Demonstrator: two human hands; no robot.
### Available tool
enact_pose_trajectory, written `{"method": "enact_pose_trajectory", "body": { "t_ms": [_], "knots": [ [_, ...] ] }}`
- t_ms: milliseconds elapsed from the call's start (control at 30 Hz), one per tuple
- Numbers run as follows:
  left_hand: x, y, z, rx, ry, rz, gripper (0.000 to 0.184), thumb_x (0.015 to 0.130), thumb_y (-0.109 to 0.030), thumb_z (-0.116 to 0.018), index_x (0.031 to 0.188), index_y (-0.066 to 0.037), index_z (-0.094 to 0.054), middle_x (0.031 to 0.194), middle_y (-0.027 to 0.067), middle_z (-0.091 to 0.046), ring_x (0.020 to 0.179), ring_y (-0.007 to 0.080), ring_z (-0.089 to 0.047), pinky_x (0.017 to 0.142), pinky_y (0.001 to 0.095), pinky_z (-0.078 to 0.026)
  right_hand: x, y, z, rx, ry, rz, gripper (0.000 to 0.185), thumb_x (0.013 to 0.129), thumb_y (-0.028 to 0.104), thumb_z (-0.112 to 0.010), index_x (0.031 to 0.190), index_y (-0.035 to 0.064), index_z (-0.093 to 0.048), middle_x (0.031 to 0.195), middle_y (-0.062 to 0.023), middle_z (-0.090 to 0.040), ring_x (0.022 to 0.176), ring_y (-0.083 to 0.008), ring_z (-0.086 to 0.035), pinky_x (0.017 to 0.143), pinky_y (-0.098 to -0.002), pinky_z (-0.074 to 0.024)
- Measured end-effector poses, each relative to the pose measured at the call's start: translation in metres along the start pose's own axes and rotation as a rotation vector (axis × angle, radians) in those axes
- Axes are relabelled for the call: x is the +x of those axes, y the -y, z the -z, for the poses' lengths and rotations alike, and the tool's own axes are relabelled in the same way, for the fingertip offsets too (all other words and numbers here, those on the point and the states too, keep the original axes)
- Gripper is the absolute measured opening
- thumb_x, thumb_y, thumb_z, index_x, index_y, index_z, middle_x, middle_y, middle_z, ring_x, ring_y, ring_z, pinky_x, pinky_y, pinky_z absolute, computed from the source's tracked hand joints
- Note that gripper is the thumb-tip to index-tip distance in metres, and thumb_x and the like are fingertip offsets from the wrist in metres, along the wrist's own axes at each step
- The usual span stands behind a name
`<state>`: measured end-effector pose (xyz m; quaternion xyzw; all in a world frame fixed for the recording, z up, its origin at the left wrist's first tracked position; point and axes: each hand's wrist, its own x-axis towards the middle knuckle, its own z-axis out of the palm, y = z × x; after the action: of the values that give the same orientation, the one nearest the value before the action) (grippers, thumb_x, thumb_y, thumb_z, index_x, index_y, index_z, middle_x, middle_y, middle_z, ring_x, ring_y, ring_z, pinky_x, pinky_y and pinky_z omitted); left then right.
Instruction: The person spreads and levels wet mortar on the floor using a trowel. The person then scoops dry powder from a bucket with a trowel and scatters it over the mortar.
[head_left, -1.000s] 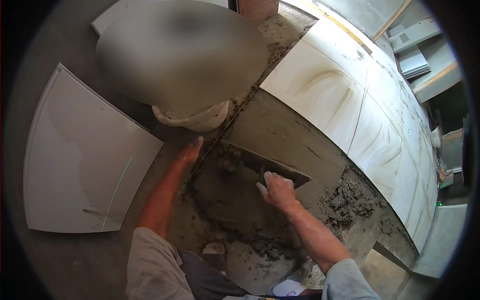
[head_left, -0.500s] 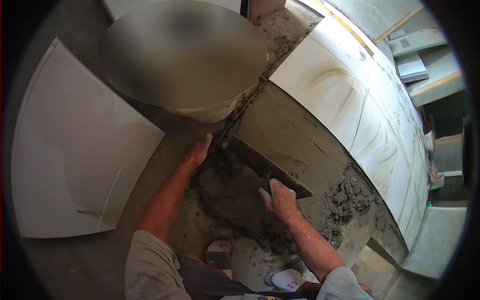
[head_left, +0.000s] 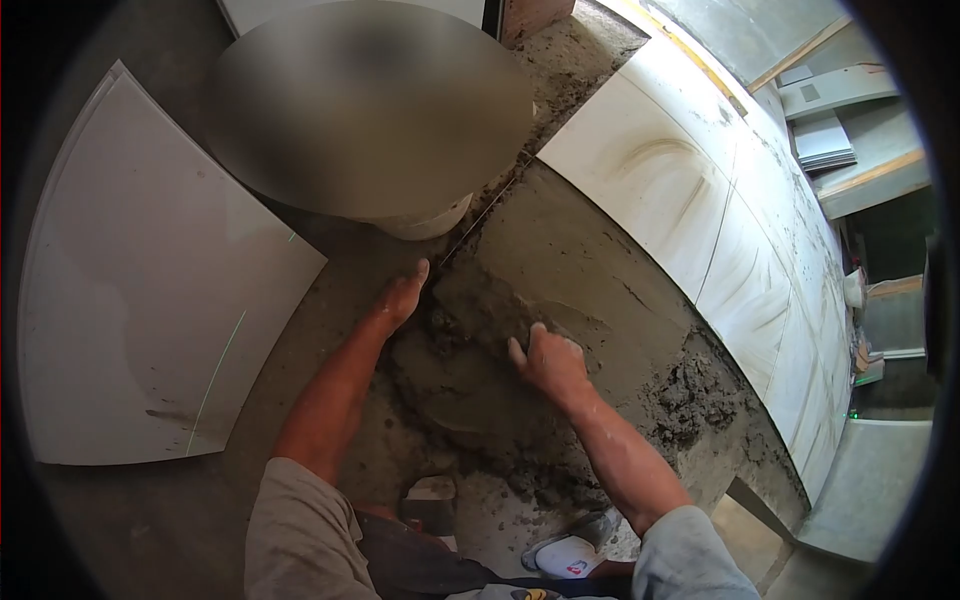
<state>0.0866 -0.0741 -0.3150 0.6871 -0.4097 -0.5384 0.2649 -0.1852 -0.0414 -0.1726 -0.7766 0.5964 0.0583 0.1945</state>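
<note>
My right hand (head_left: 553, 365) is closed over the wet grey mortar (head_left: 560, 235), with the thumb sticking out. It grips the handle of a long mortar-covered trowel, whose blade hardly stands out from the grey bed now. My left hand (head_left: 404, 294) is held out beside the mortar's left edge, fingers stretched and nothing visible in them. Close to its fingertips, a thin string line (head_left: 478, 222) runs up along the edge of the bed. Darker loose mortar (head_left: 690, 400) lies to the right of my right hand.
Large white tiles (head_left: 650, 160) form a laid floor on the right, smeared with mortar. A loose tile (head_left: 160, 290) lies at left, crossed by a green laser line (head_left: 217, 380). A bucket (head_left: 425, 220) stands ahead, mostly behind a blurred oval. My shoe (head_left: 570, 555) is below.
My right hand has moved slightly up and left over the mortar. The trowel's long blade, clearly tilted up before, now barely shows. My left hand has shifted slightly.
</note>
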Motion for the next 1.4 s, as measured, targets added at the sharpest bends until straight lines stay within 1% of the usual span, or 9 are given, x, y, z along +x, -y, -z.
{"method": "enact_pose_trajectory", "body": {
  "t_ms": [300,600,933,1033,1167,1200,1267,1333,1400],
  "knots": [
    [-0.020,-0.027,0.004,-0.032,0.060,-0.040,0.092,0.090,-0.072,-0.029,0.140,0.005,-0.039,0.146,0.0233,-0.037,0.138,0.0352,-0.031,0.112,0.0393,-0.025,0.039,-0.024,0.014,0.064,0.030,-0.161,0.048,0.090,0.043,-0.054,0.095,-0.0040,-0.059,0.084,-0.0273,-0.066,0.089,-0.0424,-0.064,0.081,-0.0500,-0.0496],
    [-0.014,-0.029,0.000,-0.173,0.066,-0.117,0.089,0.092,-0.070,-0.028,0.142,0.003,-0.037,0.149,0.0196,-0.036,0.141,0.0315,-0.028,0.113,0.0376,-0.024,0.067,-0.045,0.012,0.264,-0.026,-0.267,0.052,0.090,0.044,-0.053,0.093,-0.0073,-0.064,0.090,-0.0314,-0.064,0.094,-0.0448,-0.062,0.083,-0.0501,-0.0485],
    [0.000,-0.033,0.012,-0.298,0.161,0.014,0.084,0.096,-0.065,-0.024,0.149,-0.002,-0.019,0.153,0.0153,-0.029,0.142,0.0264,-0.027,0.113,0.0391,-0.026,-0.007,0.017,-0.024,0.292,0.199,-0.073,0.050,0.089,0.043,-0.054,0.093,-0.0068,-0.061,0.086,-0.0314,-0.063,0.088,-0.0459,-0.062,0.080,-0.0519,-0.0484],
    [-0.001,-0.035,0.009,-0.406,0.106,-0.116,0.084,0.095,-0.065,-0.027,0.151,-0.003,-0.012,0.153,0.0157,-0.027,0.141,0.0270,-0.028,0.112,0.0403,-0.029,-0.033,0.030,-0.027,0.227,0.259,0.005,0.047,0.090,0.042,-0.053,0.094,-0.0049,-0.058,0.081,-0.0287,-0.064,0.084,-0.0448,-0.063,0.078,-0.0518,-0.0491],
    [-0.005,-0.042,0.011,-0.417,0.093,-0.068,0.086,0.095,-0.065,-0.030,0.151,-0.005,-0.008,0.153,0.0166,-0.027,0.139,0.0279,-0.032,0.111,0.0407,-0.031,-0.036,0.028,-0.030,0.098,0.252,0.204,0.042,0.091,0.041,-0.052,0.092,-0.0011,-0.056,0.072,-0.0228,-0.065,0.075,-0.0411,-0.065,0.071,-0.0509,-0.0513],
    [-0.005,-0.043,0.012,-0.402,0.120,-0.018,0.091,0.091,-0.072,-0.026,0.151,-0.005,-0.015,0.152,0.0171,-0.030,0.139,0.0263,-0.032,0.113,0.0402,-0.024,-0.034,0.024,-0.032,0.056,0.221,0.248,0.041,0.091,0.041,-0.052,0.090,0.0001,-0.055,0.070,-0.0210,-0.065,0.072,-0.0399,-0.066,0.068,-0.0506,-0.0519],
    [-0.003,-0.045,0.014,-0.388,0.146,0.030,0.097,0.087,-0.078,-0.021,0.150,-0.005,-0.021,0.151,0.0176,-0.033,0.140,0.0248,-0.031,0.116,0.0398,-0.016,-0.016,0.010,-0.030,0.019,0.157,0.201,0.042,0.091,0.042,-0.052,0.090,0.0004,-0.055,0.069,-0.0204,-0.065,0.071,-0.0394,-0.066,0.067,-0.0501,-0.0522],
    [-0.003,-0.043,0.016,-0.423,0.172,0.066,0.086,0.094,-0.067,-0.029,0.152,-0.007,-0.010,0.153,0.0165,-0.027,0.137,0.0292,-0.036,0.112,0.0409,-0.029,0.004,-0.001,-0.021,-0.035,0.060,0.095,0.043,0.091,0.043,-0.052,0.090,0.0009,-0.055,0.069,-0.0202,-0.065,0.070,-0.0393,-0.066,0.067,-0.0497,-0.0526],
    [-0.004,-0.043,0.018,-0.401,0.166,0.056,0.087,0.093,-0.068,-0.028,0.152,-0.006,-0.010,0.153,0.0162,-0.026,0.138,0.0287,-0.034,0.113,0.0408,-0.027,0.028,-0.016,-0.005,-0.070,-0.013,-0.005,0.044,0.091,0.045,-0.053,0.088,0.0008,-0.055,0.072,-0.0219,-0.065,0.074,-0.0402,-0.066,0.069,-0.0499,-0.0525]
  ]
}}
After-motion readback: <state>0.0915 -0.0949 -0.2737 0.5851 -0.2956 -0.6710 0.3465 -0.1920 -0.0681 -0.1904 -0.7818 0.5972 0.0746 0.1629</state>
